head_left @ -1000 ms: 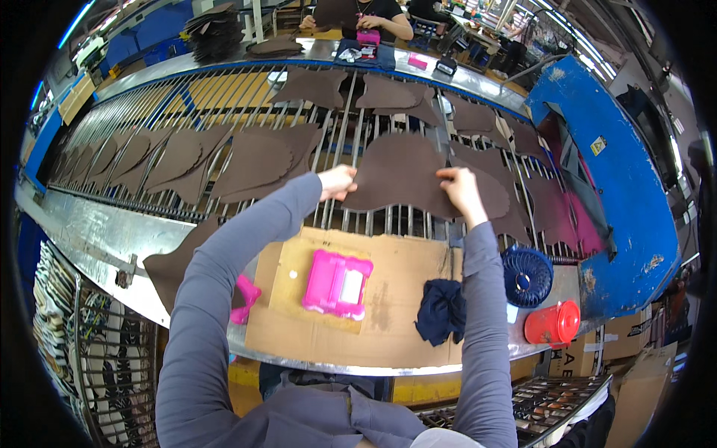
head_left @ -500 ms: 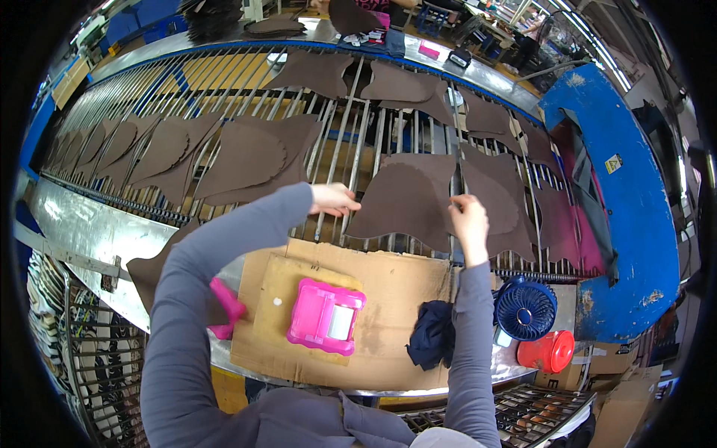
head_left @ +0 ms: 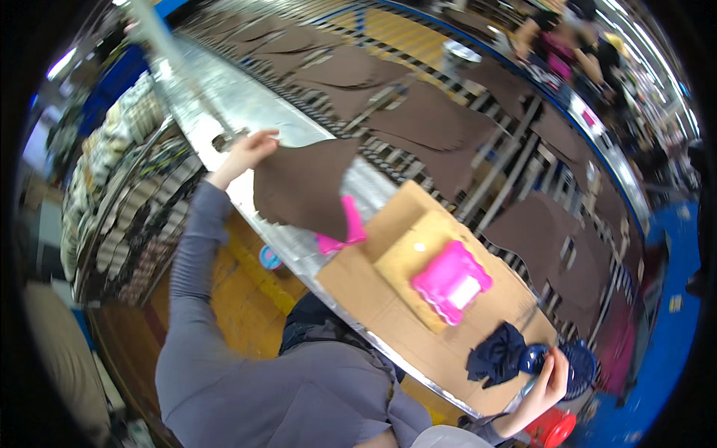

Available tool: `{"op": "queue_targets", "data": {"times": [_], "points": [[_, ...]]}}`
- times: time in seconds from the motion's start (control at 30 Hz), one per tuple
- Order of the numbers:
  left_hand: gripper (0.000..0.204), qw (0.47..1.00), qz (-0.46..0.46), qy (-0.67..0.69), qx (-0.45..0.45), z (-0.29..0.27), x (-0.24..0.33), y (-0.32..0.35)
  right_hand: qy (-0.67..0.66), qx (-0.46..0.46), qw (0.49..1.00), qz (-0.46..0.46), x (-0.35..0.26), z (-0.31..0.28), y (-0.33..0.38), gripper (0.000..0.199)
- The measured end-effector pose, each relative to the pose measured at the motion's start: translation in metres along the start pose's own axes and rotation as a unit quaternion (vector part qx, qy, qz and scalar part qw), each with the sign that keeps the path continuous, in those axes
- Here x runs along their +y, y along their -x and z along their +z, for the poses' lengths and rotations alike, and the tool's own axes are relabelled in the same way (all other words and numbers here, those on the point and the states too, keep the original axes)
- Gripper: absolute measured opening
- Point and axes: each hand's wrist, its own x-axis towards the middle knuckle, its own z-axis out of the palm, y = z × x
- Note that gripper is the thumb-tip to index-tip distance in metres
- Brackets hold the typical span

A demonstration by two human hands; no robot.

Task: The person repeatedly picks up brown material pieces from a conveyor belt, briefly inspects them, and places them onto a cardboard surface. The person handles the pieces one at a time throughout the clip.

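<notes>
My left hand is at the upper left corner of a dark brown cut sheet, fingers closed over its edge; the thumb is hidden. This sheet lies over the metal table edge and partly covers a bright pink object. My right hand is away to the right, fingers loosely bent and a little apart, with nothing visible in them. Beside it are a dark blue fan and a crumpled navy cloth. A pink tray-like box rests on a yellowish board.
Cardboard covers the worktop. Brown pieces lie in overlapping groups on a slatted conveyor beyond. A loaded rack stands left, a red container at lower right, and a blue machine housing far right. Another person is across the conveyor.
My view and body have turned left. My left hand has gone from the conveyor pieces to the brown sheet on the table's left. My right hand has left the conveyor and come near the fan.
</notes>
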Motion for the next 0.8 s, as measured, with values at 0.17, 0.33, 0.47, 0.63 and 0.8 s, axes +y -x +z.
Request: {"op": "queue_targets", "data": {"times": [0.17,0.33,0.47,0.63,0.8], "points": [[0.074,0.938,-0.176,-0.099,0.282,0.064,-0.125,0.086,-0.066,-0.03,0.997,0.0,-0.004,0.017,0.003,0.017],[0.082,0.884,-0.169,-0.261,0.35,0.128,-0.074,0.071,-0.089,-0.003,0.992,-0.094,-0.058,0.042,-0.002,0.017],[0.081,0.891,-0.353,-0.167,0.232,0.102,-0.048,0.054,-0.064,-0.026,0.99,-0.123,-0.083,0.05,0.015,0.016],[0.055,0.926,-0.289,-0.138,0.2,0.09,-0.079,0.051,-0.076,-0.089,0.983,-0.145,-0.096,0.063,0.028,0.017],[0.015,0.946,-0.052,0.178,0.266,0.073,-0.023,0.049,-0.13,-0.142,0.969,-0.157,-0.103,0.067,0.032,0.024]]}}
